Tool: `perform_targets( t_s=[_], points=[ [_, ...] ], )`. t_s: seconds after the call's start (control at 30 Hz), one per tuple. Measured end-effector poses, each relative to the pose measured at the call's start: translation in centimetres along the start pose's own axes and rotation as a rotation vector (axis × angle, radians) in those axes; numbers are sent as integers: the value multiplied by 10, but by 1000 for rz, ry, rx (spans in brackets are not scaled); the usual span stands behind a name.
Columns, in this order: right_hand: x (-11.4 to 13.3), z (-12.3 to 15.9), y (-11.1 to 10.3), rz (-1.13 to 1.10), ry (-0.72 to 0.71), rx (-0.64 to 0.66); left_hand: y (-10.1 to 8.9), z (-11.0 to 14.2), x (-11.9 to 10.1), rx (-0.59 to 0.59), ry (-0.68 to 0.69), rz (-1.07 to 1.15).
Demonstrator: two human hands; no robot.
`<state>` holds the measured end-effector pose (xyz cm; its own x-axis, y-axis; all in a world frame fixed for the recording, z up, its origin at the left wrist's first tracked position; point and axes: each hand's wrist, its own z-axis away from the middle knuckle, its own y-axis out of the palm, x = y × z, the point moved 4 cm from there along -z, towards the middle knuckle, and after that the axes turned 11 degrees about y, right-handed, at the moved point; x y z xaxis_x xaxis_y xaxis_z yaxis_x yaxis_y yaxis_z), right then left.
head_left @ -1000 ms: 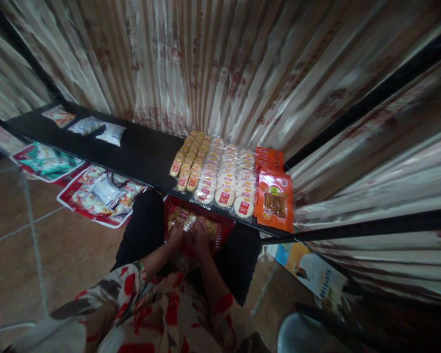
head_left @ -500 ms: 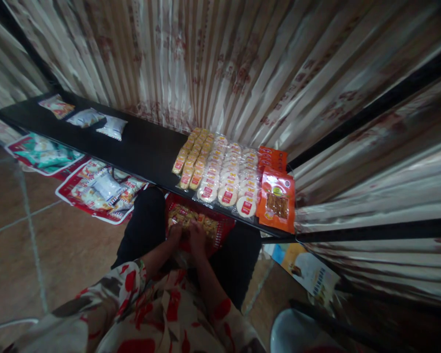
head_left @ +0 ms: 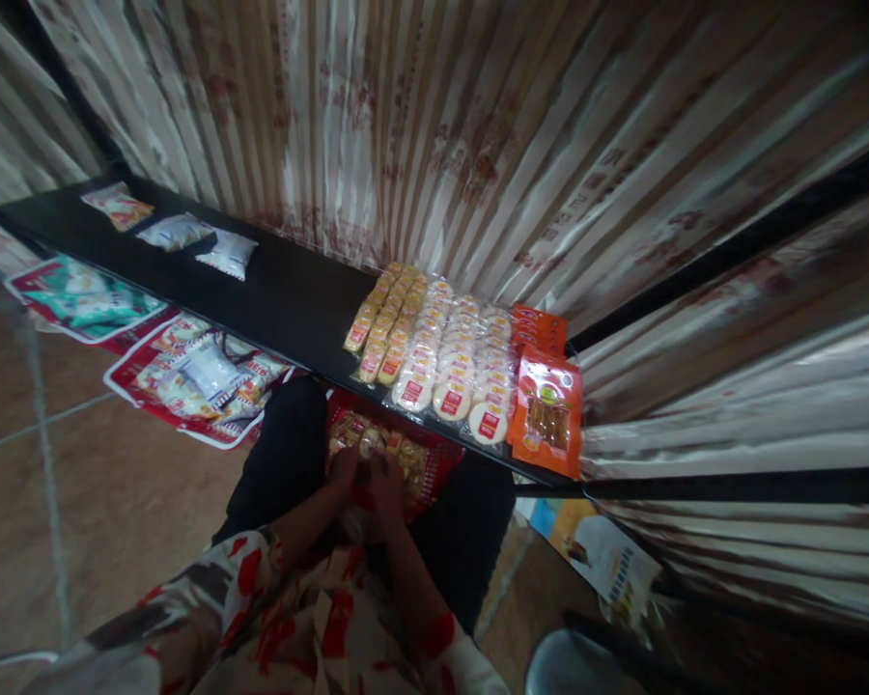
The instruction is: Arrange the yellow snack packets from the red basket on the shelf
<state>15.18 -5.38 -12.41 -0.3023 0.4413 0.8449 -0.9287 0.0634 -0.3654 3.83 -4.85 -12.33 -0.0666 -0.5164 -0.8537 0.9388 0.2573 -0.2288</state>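
Between my knees lies a red bag [head_left: 434, 473] with a clear window, filled with small yellowish wrapped biscuit packs [head_left: 409, 454]. Both hands are over it, close together with curled fingers. My left hand [head_left: 343, 471] and my right hand [head_left: 386, 485] meet at a small pale wrapped biscuit pack [head_left: 372, 443], which their fingertips seem to grip; the fingers are dim and partly hidden. Above them on the black shelf [head_left: 290, 309] stand rows of long yellow biscuit packs [head_left: 385, 323], rows of round white cracker packs [head_left: 434, 362] and orange snack bags [head_left: 548, 410].
Three small snack packets [head_left: 174, 232] lie at the shelf's left. Below its front edge are a red bag of green packets [head_left: 91, 299] and a red bag of white packets [head_left: 195, 372]. A pleated curtain [head_left: 406, 145] hangs behind; a dark bar [head_left: 695, 487] runs right.
My hands have shifted slightly over the red bag, and a pale wrapped pack now shows at the fingertips. The view has tilted a little; the goods on the shelf stay put.
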Motion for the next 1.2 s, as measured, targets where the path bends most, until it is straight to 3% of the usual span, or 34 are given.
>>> perform_targets(
  t_s=[0.23, 0.5, 0.87, 1.2],
  points=[
    [-5, -4, 0, 80, 24, -24, 1, 13, -11, 26, -6, 107],
    [8, 0, -6, 136, 71, 9, 3, 16, -8, -1, 64, 169],
    [15, 7, -9, 130, 66, 51, 1, 32, -19, 18, 235, -168],
    [11, 6, -11, 130, 13, 10, -2, 38, -13, -83, 323, -251]
  ],
)
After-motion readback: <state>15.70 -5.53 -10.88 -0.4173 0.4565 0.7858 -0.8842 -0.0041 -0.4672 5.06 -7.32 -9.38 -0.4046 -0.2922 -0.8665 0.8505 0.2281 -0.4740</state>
